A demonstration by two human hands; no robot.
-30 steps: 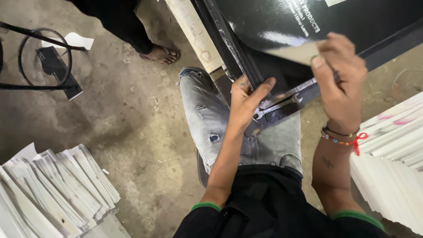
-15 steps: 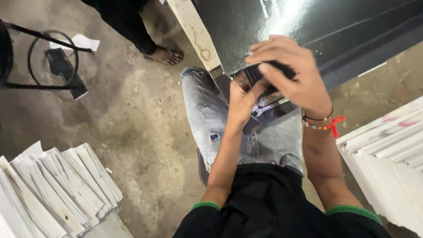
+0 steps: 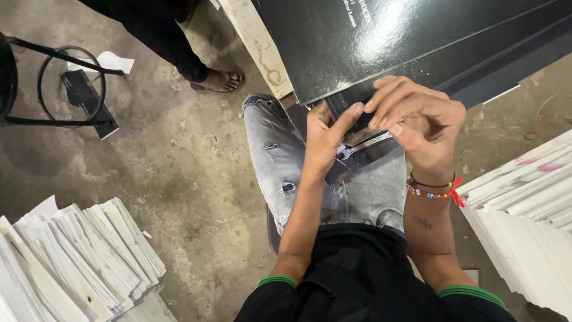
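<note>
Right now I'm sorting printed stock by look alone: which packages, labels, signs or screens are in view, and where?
Glossy black board: top centre, above both hands; large, flat, small pale print near its top edge.
White flat stacks: lower left floor, fanned.
White flat stack: right edge, pink marks on some edges.
Dark flat packet: upper left floor.
Screens, signs: none.

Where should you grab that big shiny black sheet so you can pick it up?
Probably by the near edge of the black sheet, where the left hand and right hand already pinch it. It is thin, flat and broad, and that edge overhangs the lap, so fingers can likely go above and below, coming from the person's side.
</note>
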